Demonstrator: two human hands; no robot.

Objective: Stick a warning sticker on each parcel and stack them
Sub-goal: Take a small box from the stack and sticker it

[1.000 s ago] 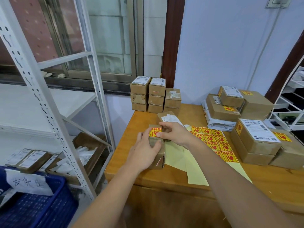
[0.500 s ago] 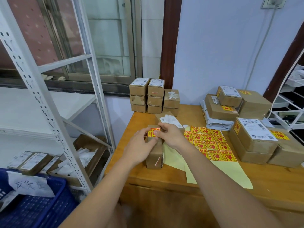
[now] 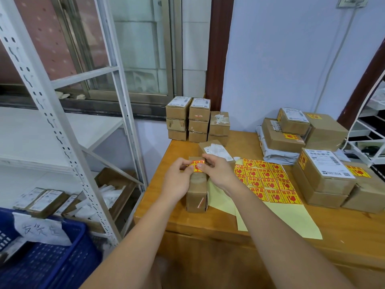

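A narrow brown parcel (image 3: 196, 191) lies on the wooden table (image 3: 208, 222) near its left front corner. A yellow and red warning sticker (image 3: 196, 165) sits on the parcel's far top end. My left hand (image 3: 178, 180) grips the parcel's left side, thumb at the sticker's left edge. My right hand (image 3: 216, 172) holds the far end from the right, its thumb pressing on the sticker. A sticker sheet (image 3: 266, 180) with several stickers lies just right of my hands.
Small parcels (image 3: 187, 122) are stacked at the table's back left. Larger stickered parcels (image 3: 325, 174) are piled on the right. Another parcel (image 3: 216, 150) lies behind my hands. A white metal rack (image 3: 62, 132) and a blue crate (image 3: 48, 261) stand to the left.
Both hands stayed on the parcel. My thumbs have shifted over the sticker, smoothing it onto the top. The view has tilted slightly.
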